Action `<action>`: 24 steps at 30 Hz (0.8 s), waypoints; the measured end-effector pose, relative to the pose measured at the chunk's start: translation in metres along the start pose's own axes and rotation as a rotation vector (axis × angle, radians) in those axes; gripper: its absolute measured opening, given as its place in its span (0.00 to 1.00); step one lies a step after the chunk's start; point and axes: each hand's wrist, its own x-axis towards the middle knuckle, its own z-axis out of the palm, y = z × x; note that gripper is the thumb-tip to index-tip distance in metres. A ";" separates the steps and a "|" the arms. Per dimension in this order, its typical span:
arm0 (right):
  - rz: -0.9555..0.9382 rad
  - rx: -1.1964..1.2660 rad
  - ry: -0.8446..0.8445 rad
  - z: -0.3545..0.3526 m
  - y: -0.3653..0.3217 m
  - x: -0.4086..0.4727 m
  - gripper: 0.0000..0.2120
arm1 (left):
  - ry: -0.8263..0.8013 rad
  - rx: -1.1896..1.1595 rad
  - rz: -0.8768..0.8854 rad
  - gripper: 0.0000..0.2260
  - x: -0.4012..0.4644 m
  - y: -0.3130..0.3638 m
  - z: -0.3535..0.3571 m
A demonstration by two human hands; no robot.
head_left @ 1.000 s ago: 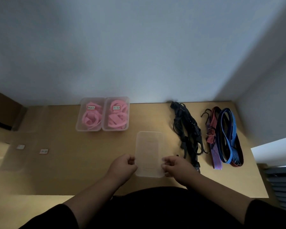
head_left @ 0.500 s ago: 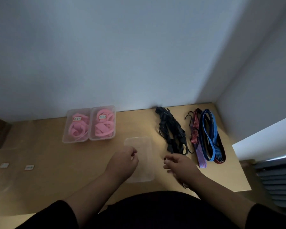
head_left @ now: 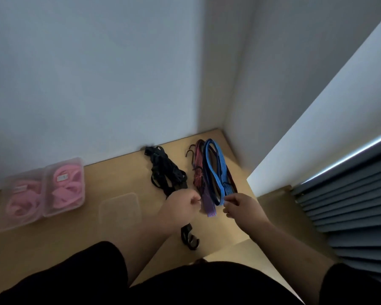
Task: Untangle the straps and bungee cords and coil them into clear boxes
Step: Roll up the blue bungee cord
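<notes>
Lowest in the frame, a black plastic hook [head_left: 189, 237] lies on the light wooden tabletop [head_left: 75, 238] between the person's forearms. Just above it, the left hand [head_left: 180, 206] is clenched, though what it holds cannot be told, while the right hand [head_left: 240, 206] pinches the near end of the blue striped bungee cord [head_left: 216, 172]. Left of the hands sits 1 empty clear plastic box [head_left: 119, 208]. Further up, the red striped bungee cord [head_left: 198, 168] and the tangled black straps [head_left: 165, 170] lie near the wall. At far left, 2 clear boxes of pink coiled straps [head_left: 42, 192] stand side by side.
</notes>
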 end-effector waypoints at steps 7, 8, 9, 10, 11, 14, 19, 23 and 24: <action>0.053 -0.141 0.138 -0.029 0.022 0.024 0.04 | -0.045 -0.019 0.019 0.09 0.037 0.041 0.037; 0.057 -0.146 0.140 -0.031 0.023 0.026 0.04 | -0.039 -0.008 0.007 0.10 0.041 0.045 0.041; 0.055 -0.159 0.142 -0.032 0.024 0.027 0.05 | -0.027 -0.001 -0.017 0.10 0.045 0.048 0.044; 0.049 -0.178 0.140 -0.032 0.025 0.029 0.05 | -0.018 0.002 -0.051 0.10 0.049 0.050 0.045; 0.039 -0.195 0.136 -0.032 0.025 0.030 0.05 | -0.013 0.004 -0.089 0.10 0.052 0.051 0.047; 0.026 -0.209 0.117 -0.028 0.027 0.032 0.05 | -0.027 0.011 -0.205 0.12 0.062 0.052 0.050; 0.020 -0.179 0.113 -0.024 0.026 0.037 0.08 | 0.079 -0.001 -0.285 0.11 0.077 0.049 0.038; -0.022 -0.158 0.084 -0.024 0.013 0.045 0.07 | 0.094 -0.111 -0.305 0.13 0.093 0.051 0.024; -0.040 -0.157 0.082 -0.024 0.007 0.050 0.07 | 0.086 -0.138 -0.307 0.14 0.097 0.053 0.023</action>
